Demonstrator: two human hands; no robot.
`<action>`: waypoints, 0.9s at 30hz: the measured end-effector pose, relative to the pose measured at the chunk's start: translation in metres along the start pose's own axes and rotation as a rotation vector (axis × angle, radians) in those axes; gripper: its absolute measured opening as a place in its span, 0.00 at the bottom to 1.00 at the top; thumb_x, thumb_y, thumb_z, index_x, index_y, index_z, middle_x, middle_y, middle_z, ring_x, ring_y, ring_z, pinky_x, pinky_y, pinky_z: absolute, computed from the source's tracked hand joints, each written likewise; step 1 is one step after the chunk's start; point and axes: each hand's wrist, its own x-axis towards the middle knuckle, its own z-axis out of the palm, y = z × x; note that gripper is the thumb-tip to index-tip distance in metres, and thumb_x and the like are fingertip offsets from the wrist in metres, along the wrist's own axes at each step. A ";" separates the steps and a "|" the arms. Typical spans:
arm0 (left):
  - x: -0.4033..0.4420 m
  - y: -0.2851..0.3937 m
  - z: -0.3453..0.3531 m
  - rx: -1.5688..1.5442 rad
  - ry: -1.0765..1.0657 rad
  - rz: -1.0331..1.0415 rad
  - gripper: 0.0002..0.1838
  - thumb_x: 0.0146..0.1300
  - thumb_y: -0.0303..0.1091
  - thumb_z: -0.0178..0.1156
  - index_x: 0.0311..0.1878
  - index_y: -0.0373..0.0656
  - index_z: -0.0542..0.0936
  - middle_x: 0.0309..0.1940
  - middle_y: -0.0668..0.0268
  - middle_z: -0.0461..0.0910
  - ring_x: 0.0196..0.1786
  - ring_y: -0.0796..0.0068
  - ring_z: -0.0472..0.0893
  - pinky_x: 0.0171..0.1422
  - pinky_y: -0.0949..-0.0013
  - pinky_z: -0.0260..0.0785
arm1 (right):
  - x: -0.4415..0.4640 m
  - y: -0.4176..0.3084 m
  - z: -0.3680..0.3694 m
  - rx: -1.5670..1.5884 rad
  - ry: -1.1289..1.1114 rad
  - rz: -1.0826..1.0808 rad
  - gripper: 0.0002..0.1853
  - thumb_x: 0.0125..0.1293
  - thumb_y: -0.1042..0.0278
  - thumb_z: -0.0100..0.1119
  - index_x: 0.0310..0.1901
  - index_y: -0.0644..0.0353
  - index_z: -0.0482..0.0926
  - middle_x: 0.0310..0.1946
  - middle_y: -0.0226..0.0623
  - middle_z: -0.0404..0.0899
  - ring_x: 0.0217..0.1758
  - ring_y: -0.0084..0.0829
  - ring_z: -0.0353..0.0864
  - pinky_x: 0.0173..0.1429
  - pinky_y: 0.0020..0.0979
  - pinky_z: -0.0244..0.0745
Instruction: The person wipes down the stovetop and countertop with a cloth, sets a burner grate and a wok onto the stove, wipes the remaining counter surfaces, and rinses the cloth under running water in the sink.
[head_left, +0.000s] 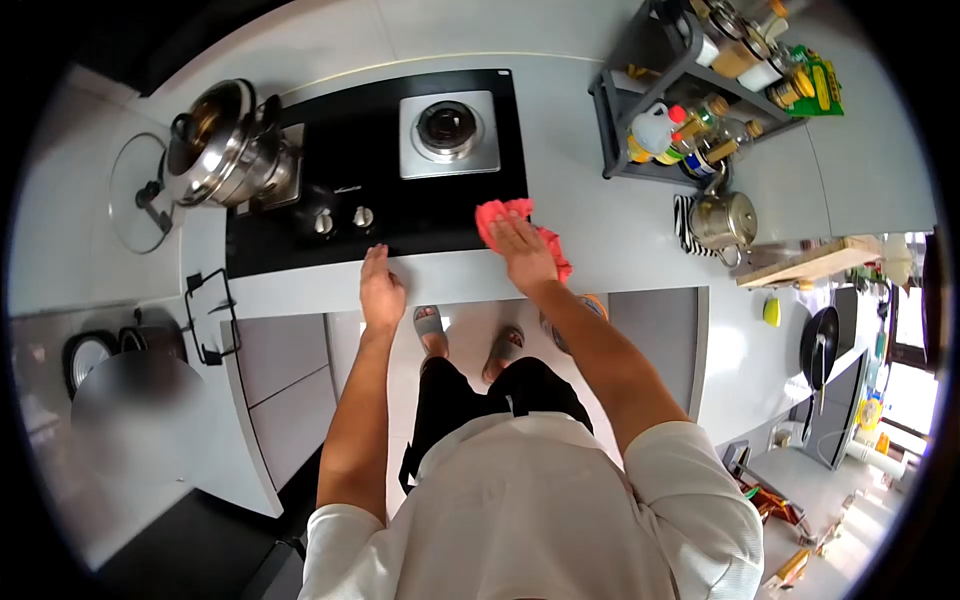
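Note:
My right hand presses a crumpled red cloth down at the front right corner of the black gas cooktop. Part of the cloth spreads over the white counter, and my palm hides its middle. My left hand rests at the counter's front edge, fingers stretched out toward the cooktop, with nothing in it. Two control knobs sit a little beyond its fingertips. A burner on a square steel plate lies farther back on the right. On the cooktop's left stands a steel pot with a lid.
A glass lid leans at the far left. A grey rack with bottles and jars stands at the back right, near a steel kettle. A black wire frame projects at the left counter edge. A frying pan lies farther right.

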 end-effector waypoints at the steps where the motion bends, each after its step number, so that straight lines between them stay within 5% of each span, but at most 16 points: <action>1: -0.002 0.002 -0.005 0.005 0.015 -0.010 0.29 0.66 0.14 0.55 0.71 0.32 0.81 0.74 0.46 0.80 0.80 0.44 0.75 0.86 0.51 0.67 | -0.003 0.003 0.003 0.098 0.016 0.054 0.36 0.70 0.75 0.56 0.81 0.55 0.73 0.84 0.37 0.70 0.90 0.45 0.62 0.91 0.49 0.58; 3: -0.008 0.006 -0.017 -0.004 -0.019 -0.055 0.27 0.70 0.16 0.53 0.72 0.33 0.81 0.74 0.43 0.79 0.80 0.44 0.74 0.87 0.52 0.66 | -0.011 0.011 0.010 0.201 0.036 0.078 0.38 0.68 0.80 0.55 0.83 0.56 0.71 0.85 0.37 0.69 0.91 0.46 0.61 0.92 0.49 0.57; 9: -0.028 0.000 -0.074 0.009 0.093 -0.048 0.30 0.62 0.13 0.55 0.69 0.32 0.82 0.72 0.46 0.81 0.77 0.43 0.77 0.85 0.51 0.68 | -0.042 0.051 0.040 0.150 0.164 0.370 0.31 0.67 0.77 0.58 0.74 0.57 0.81 0.81 0.47 0.73 0.85 0.51 0.69 0.87 0.50 0.64; 11: -0.039 -0.001 -0.093 0.007 0.147 -0.101 0.28 0.63 0.14 0.56 0.68 0.32 0.82 0.71 0.46 0.82 0.76 0.44 0.78 0.84 0.51 0.70 | -0.021 0.017 -0.010 -0.022 0.296 0.427 0.29 0.65 0.75 0.62 0.71 0.55 0.83 0.75 0.50 0.78 0.81 0.55 0.73 0.84 0.53 0.66; 15: -0.056 -0.026 -0.135 0.019 0.247 -0.137 0.26 0.65 0.16 0.57 0.67 0.33 0.82 0.70 0.47 0.82 0.75 0.45 0.79 0.83 0.52 0.71 | 0.031 -0.050 -0.046 0.162 0.384 0.197 0.25 0.68 0.74 0.62 0.67 0.56 0.85 0.69 0.51 0.82 0.75 0.56 0.77 0.78 0.52 0.73; 17: -0.066 -0.060 -0.152 0.030 0.309 -0.167 0.26 0.63 0.18 0.60 0.66 0.32 0.82 0.68 0.46 0.83 0.74 0.45 0.79 0.82 0.52 0.72 | 0.053 -0.095 -0.053 0.681 0.168 0.196 0.20 0.72 0.70 0.64 0.64 0.55 0.85 0.61 0.51 0.86 0.66 0.53 0.85 0.69 0.47 0.80; 23: -0.107 -0.164 -0.222 0.086 0.420 -0.464 0.26 0.66 0.24 0.63 0.68 0.36 0.82 0.68 0.47 0.83 0.72 0.44 0.81 0.79 0.50 0.73 | 0.104 -0.216 -0.055 0.776 -0.261 0.111 0.14 0.72 0.69 0.67 0.57 0.54 0.88 0.45 0.46 0.93 0.49 0.47 0.94 0.58 0.43 0.87; 27: -0.133 -0.236 -0.267 0.109 0.531 -0.625 0.26 0.66 0.28 0.67 0.69 0.38 0.83 0.66 0.48 0.84 0.71 0.44 0.81 0.78 0.50 0.74 | 0.153 -0.320 -0.047 0.839 -0.334 -0.020 0.14 0.71 0.69 0.67 0.56 0.55 0.89 0.44 0.45 0.94 0.48 0.47 0.94 0.57 0.42 0.87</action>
